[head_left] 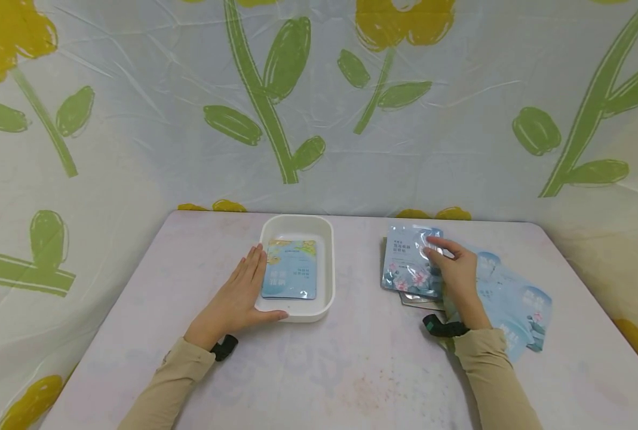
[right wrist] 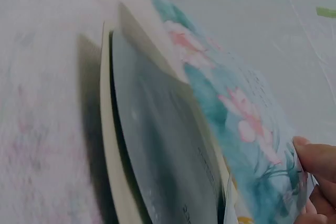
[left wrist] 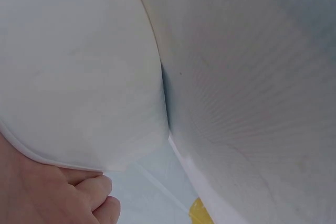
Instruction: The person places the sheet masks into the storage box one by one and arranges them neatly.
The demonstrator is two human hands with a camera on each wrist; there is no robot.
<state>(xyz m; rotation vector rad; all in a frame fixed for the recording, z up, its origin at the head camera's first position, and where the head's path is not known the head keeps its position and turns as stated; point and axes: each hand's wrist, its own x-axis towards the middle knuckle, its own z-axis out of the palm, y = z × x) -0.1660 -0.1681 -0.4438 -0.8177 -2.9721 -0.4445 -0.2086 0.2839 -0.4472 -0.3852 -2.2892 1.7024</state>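
Observation:
A white plastic tray stands on the table, a light blue sachet with yellow flowers lying flat in it. My left hand rests against the tray's left and front sides, fingers straight and thumb spread. In the left wrist view, bent fingers show beside the tray's wall. At the right, my right hand pinches the right edge of a shiny blue sachet with pink lotus flowers. That sachet leans away from the silvery-grey packet in the right wrist view.
Beneath the pinched sachet, a stack with a grey packet edge shows. Several light blue sachets lie fanned out under and right of my right forearm. Behind the table hangs a flower-printed cloth.

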